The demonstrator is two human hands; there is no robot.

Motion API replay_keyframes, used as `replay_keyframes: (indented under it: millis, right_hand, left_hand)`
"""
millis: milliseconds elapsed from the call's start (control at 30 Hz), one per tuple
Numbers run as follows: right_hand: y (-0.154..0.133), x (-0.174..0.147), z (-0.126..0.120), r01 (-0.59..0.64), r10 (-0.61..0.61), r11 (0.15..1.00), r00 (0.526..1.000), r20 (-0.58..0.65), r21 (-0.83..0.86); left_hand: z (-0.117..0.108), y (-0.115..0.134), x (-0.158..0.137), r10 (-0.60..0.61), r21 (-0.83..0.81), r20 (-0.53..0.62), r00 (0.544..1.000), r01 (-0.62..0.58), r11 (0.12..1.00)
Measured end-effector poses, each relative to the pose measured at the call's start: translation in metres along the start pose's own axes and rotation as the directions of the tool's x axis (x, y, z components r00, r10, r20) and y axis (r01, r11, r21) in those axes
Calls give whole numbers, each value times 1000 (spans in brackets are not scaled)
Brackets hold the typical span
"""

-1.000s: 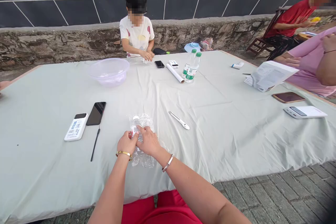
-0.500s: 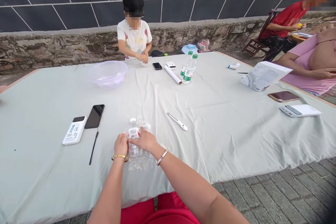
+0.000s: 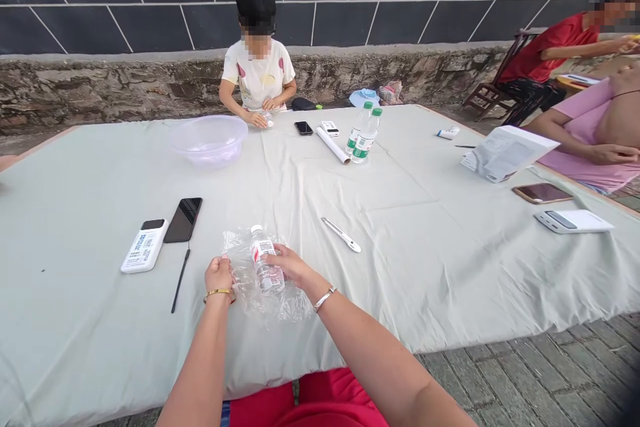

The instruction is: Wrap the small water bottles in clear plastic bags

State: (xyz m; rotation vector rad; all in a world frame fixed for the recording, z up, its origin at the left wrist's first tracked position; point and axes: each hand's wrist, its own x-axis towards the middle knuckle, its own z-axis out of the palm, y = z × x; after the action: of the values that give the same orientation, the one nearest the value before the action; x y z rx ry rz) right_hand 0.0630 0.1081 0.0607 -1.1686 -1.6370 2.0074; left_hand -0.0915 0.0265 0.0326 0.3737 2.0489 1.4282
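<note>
Your hands have spread apart since a moment ago: left hand (image 3: pixel 219 275) pinches the clear wrap (image 3: pixel 250 283) edge, right hand (image 3: pixel 293 265) grips the small bottle (image 3: pixel 263 265) lying on it near the table (image 3: pixel 100 320) edge. Wrap looks opened wider now.

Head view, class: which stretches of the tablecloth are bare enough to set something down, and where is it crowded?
Bare cloth lies between the pen-like tool and the white device at right, and between the plastic basin and black phone. It is crowded around the left hand and right hand at the small bottle.
</note>
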Motion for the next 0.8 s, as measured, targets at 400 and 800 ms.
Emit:
replay_keyframes:
  millis: [400, 800]
  right_hand:
    - [-13, -23, -80, 323, -287, 905, 944, -161, 277]
    - [-31, 58, -125, 53, -414, 877, 589, -694, -477]
  left_hand:
    - [-19, 3, 6, 48, 7, 33, 998, -49, 999]
    - [-2, 5, -17, 151, 107, 163, 975, -169, 980]
